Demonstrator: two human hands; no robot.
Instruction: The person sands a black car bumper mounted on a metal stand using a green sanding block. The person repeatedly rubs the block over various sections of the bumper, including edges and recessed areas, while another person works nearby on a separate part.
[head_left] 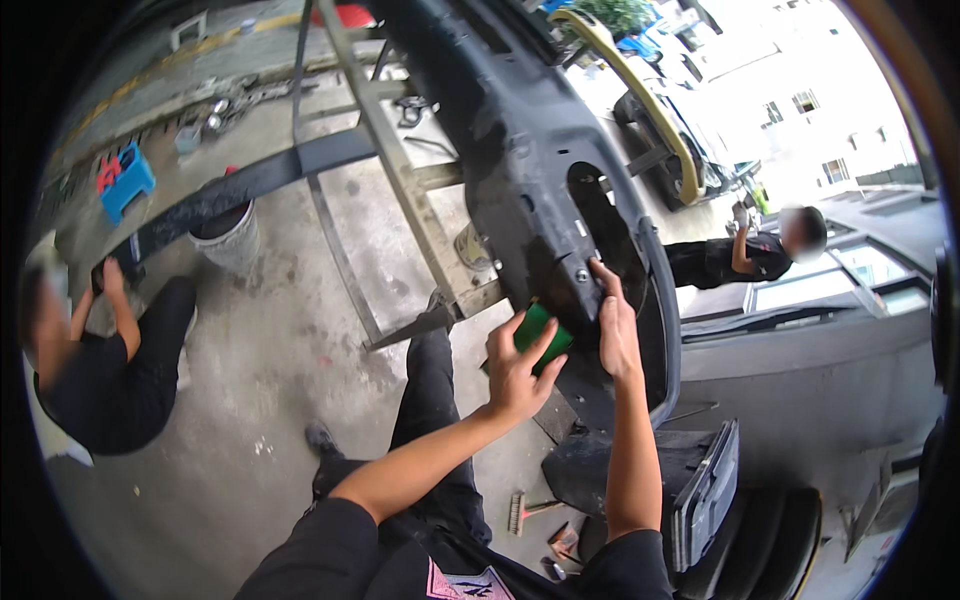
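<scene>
My left hand (518, 378) has its grip closed around a green pad (545, 342), against the dark bumper (515, 165), which extends past the near corner of the metal stand (402, 190). My right hand (620, 335) touches beside the bumper's opening (606, 222); whether it grips, I cannot tell. Pressing too strongly on this end could perhaps tip the bumper.

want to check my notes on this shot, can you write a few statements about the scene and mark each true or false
1. The left hand holds a green pad. True.
2. The right hand is well clear of the dark panel. False: it touches the panel beside the opening.
3. A squatting person is at the picture's left. True.
4. The brush lies on top of the panel. False: it is on the floor, below the panel.
5. A blue stool is near the picture's left edge. True.
</scene>
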